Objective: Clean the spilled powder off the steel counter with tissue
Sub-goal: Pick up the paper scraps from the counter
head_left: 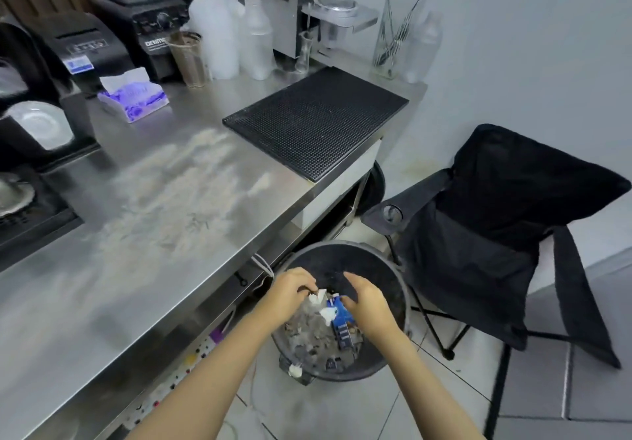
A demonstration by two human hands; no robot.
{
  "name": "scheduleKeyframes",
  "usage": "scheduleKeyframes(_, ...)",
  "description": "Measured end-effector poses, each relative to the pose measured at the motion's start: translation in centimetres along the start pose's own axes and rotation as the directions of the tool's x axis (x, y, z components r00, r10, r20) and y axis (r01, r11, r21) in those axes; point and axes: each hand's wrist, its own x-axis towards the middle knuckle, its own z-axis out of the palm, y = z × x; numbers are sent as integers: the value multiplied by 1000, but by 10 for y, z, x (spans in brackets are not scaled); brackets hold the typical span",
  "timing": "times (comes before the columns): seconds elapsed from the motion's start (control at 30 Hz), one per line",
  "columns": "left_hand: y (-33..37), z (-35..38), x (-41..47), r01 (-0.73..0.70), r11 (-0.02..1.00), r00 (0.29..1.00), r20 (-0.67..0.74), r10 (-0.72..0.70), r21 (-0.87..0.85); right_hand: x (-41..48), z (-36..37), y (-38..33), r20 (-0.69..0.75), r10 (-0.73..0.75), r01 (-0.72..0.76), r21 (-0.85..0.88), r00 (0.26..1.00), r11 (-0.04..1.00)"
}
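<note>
Pale spilled powder [178,193] lies smeared in streaks across the middle of the steel counter [102,309]. Both my hands are off the counter, held over the black trash bin [342,246] on the floor beside it. My left hand [290,291] pinches a crumpled white tissue [316,297] above the rubbish. My right hand [366,299] hovers close beside it with loosely curled fingers, and I see nothing held in it. A purple and white tissue pack [133,97] stands at the back left of the counter.
A black rubber bar mat [314,121] covers the counter's far right end. Blenders, plastic bottles [239,36], a steel cup [189,58] and a glass of long spoons line the back. A black folding chair [496,227] stands right of the bin. A dark drip tray [30,214] is at the left.
</note>
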Motion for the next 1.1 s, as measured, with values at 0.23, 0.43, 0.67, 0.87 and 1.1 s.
scheduleKeyframes(0.23,14,-38,-8,-53,999,986,-160,53,5,-7,-36,-34,-159,-159,153,-50,974,987)
scheduleKeyframes(0.43,45,-116,-32,-73,994,924,-370,99,84,-18,-69,-124,-228,-448,434,-113,864,894)
scheduleKeyframes(0.67,27,-234,-137,214,956,762,-646,-36,199,-44,-32,-267,-92,-757,749,-114,647,653)
scheduleKeyframes(0.87,-25,-302,-279,504,858,509,-835,-208,94,-87,71,-385,76,-893,896,-23,444,443)
scheduleKeyframes(1.1,-126,-379,-397,663,744,294,-887,-356,-78,-125,222,-508,267,-917,941,82,296,328)
